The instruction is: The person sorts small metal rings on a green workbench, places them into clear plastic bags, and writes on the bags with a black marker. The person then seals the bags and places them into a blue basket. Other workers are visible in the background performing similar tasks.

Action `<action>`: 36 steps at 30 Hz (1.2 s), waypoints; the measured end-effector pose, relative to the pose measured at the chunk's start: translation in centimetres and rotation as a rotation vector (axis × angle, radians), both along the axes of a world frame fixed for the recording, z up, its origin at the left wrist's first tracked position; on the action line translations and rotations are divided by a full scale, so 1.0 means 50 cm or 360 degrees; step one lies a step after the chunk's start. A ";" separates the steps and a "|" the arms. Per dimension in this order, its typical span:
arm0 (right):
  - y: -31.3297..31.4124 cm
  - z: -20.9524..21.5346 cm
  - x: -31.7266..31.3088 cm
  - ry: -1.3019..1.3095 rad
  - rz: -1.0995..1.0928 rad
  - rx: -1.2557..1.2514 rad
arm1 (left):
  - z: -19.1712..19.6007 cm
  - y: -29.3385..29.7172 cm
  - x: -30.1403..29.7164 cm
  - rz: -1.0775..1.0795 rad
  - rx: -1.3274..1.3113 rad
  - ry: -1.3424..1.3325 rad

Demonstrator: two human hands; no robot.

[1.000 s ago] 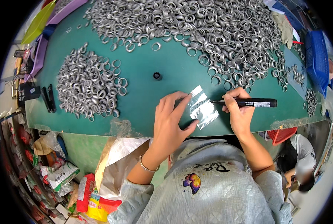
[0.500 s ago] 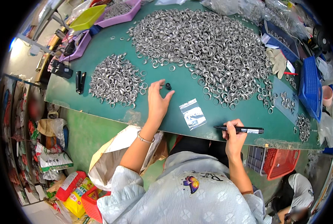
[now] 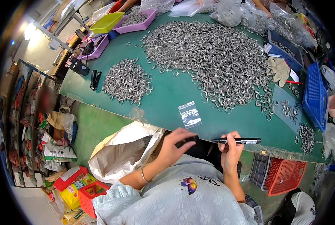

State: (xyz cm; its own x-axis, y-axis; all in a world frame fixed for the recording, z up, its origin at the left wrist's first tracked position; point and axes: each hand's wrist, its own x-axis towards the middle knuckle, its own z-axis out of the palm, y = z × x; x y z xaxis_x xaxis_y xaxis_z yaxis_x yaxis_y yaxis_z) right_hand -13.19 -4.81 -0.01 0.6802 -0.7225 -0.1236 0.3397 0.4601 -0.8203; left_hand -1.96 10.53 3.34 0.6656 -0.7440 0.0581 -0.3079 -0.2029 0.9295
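Observation:
My left hand (image 3: pixel 171 149) is closed in front of the table's near edge, pinching a small black marker cap (image 3: pixel 190 140) between thumb and fingers. To its right, my right hand (image 3: pixel 231 152) grips a black marker (image 3: pixel 247 141) with a white label. The marker lies almost level, its uncapped tip pointing left toward the cap; the two are apart. Just beyond the hands, a small clear zip bag (image 3: pixel 190 114) with dark writing on it lies flat on the green table (image 3: pixel 156 101).
A large heap of metal rings (image 3: pixel 212 56) covers the far middle; a smaller ring pile (image 3: pixel 126 82) and a black stapler (image 3: pixel 95 80) sit left. Blue baskets (image 3: pixel 315 97) and a glove (image 3: pixel 279 70) are at right. A white sack (image 3: pixel 115 157) stands below the table edge.
My left hand has picked the black cap up off the table and drawn it back toward my body. The marker stays in my right hand. The whole view has shifted slightly.

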 end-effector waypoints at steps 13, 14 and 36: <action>-0.007 0.005 -0.029 0.0133 0.0282 -0.0252 | -0.026 -0.038 -0.067 -0.0016 -0.0030 0.0014; -0.008 0.006 -0.032 0.0129 0.0280 -0.0262 | -0.021 -0.040 -0.068 -0.0041 -0.0001 -0.0023; -0.003 -0.002 -0.028 -0.0091 0.0176 -0.0306 | -0.036 -0.053 -0.040 0.0021 -0.0646 0.2192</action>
